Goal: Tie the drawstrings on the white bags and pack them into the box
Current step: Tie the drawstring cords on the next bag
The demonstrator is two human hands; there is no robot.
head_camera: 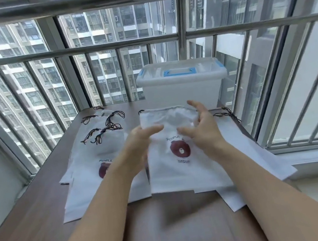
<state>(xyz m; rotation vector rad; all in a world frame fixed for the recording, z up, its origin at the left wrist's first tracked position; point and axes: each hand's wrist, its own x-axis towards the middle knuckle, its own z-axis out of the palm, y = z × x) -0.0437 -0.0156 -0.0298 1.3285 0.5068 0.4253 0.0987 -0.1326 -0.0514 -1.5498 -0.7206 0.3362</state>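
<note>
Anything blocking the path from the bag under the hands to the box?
Yes: the translucent plastic storage box has its blue-handled lid on. The white drawstring bag otherwise has open wooden table ahead.

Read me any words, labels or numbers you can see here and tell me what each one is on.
"POPUL", cut off by the right hand: above the red emblem on the middle bag.
"POPUL", cut off by the left arm: on the left bag.
Small word under the middle bag's emblem: too blurred to read.
Box: no text visible.
</note>
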